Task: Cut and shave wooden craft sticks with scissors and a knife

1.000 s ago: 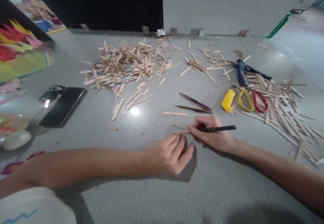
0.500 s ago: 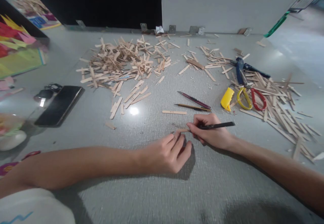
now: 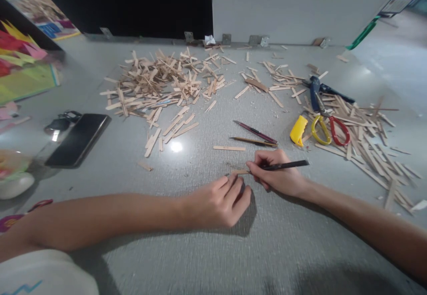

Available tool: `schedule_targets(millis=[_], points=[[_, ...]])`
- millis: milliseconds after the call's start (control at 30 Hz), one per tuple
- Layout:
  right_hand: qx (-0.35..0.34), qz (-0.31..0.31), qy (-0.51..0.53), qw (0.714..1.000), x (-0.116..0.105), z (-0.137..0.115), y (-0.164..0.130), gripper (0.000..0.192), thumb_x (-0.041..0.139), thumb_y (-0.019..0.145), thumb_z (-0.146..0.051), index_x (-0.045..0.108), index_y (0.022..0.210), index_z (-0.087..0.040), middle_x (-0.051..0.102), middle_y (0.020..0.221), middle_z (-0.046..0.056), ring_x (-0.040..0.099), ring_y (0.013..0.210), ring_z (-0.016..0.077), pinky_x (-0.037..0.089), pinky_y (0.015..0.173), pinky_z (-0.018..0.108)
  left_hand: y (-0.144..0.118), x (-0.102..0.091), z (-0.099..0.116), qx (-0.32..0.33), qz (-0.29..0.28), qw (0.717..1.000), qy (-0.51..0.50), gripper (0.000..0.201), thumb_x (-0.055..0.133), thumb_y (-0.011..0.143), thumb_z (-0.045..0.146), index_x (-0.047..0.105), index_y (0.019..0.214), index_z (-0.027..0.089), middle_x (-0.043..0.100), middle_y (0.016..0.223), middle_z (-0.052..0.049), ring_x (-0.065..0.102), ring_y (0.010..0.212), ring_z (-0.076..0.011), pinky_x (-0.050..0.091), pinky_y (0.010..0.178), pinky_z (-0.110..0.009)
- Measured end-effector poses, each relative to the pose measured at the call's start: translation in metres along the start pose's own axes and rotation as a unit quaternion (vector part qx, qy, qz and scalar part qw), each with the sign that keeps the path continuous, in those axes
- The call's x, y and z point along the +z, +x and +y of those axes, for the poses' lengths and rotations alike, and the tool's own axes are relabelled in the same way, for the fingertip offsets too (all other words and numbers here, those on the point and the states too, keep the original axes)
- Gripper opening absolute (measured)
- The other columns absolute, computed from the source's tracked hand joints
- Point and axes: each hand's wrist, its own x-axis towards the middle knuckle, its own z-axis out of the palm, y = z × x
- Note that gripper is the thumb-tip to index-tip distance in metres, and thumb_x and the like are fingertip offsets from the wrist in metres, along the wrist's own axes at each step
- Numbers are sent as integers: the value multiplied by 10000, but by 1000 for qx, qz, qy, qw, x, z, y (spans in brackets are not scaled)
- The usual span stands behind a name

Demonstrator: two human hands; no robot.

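My right hand (image 3: 279,174) is closed around a black pen (image 3: 290,165), its tip down at the right end of a small wooden stick (image 3: 240,172). With bent fingers, my left hand (image 3: 222,201) grips that stick at the table surface; its fingertips hide part of the stick. Just beyond the hands lies another flat wooden stick (image 3: 229,148) with a small mark drawn near its middle. Behind it rest a dark red pen (image 3: 255,131) and a gold-and-black pen (image 3: 254,141), side by side.
A heap of wooden sticks (image 3: 160,79) spreads at the back left, and more sticks (image 3: 373,153) lie right. Among those are pliers with red and yellow handles (image 3: 330,130), a yellow-handled tool (image 3: 298,130) and a dark blue tool (image 3: 315,93). A phone (image 3: 78,140) lies left.
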Motion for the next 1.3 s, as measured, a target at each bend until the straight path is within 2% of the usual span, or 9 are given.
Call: schedule_targets(millis=[133,300,633,833,1100,1200,1300], points=[[-2,1,-4,1000,0,-2,0,503,757,944,-532,516,626,-226,501,436,-70,455,342,64,326,345,182,0,0,0,-1,2,1000,0,280,510,1053,26,787,1028,57,851,960,-147,839,931,-240,691,799,-316],[-5,4,-9,1000,1,-3,0,527,762,939,-562,521,612,-226,494,427,-69,448,340,66,326,346,188,-1,2,1,1,-2,1000,-15,221,559,1040,30,779,1059,17,843,981,-192,837,948,-263,689,840,-340],[-14,4,-15,1000,0,-3,-1,544,759,945,-575,521,601,-225,501,423,-61,463,341,75,330,356,198,-1,1,1,0,-6,1000,-6,248,541,1050,23,787,1045,46,850,973,-158,840,946,-247,698,820,-321],[-25,3,-23,999,1,-5,0,559,758,954,-558,502,584,-226,498,408,-59,450,337,68,325,366,197,-3,1,1,7,-12,999,-28,170,610,1027,30,764,1074,-23,832,994,-230,837,974,-291,694,843,-353],[-16,3,-16,1000,0,-4,0,555,761,938,-575,516,581,-228,516,419,-52,461,340,74,337,347,193,-2,2,2,-1,-6,1000,-28,165,611,1027,33,764,1066,-17,828,994,-222,828,964,-290,669,818,-352],[-1,42,23,999,0,-4,1,540,769,915,-604,524,606,-236,553,443,-46,441,318,75,341,313,198,-3,3,2,-14,-6,999,-42,161,611,1030,39,757,1067,-16,820,973,-201,813,946,-284,641,792,-352],[-2,129,42,991,-1,-2,2,542,777,896,-641,512,631,-248,553,442,-48,419,311,78,321,296,202,-4,6,1,-35,-28,997,-66,170,613,1033,51,739,1133,-4,803,994,-177,780,934,-272,605,793,-368]])
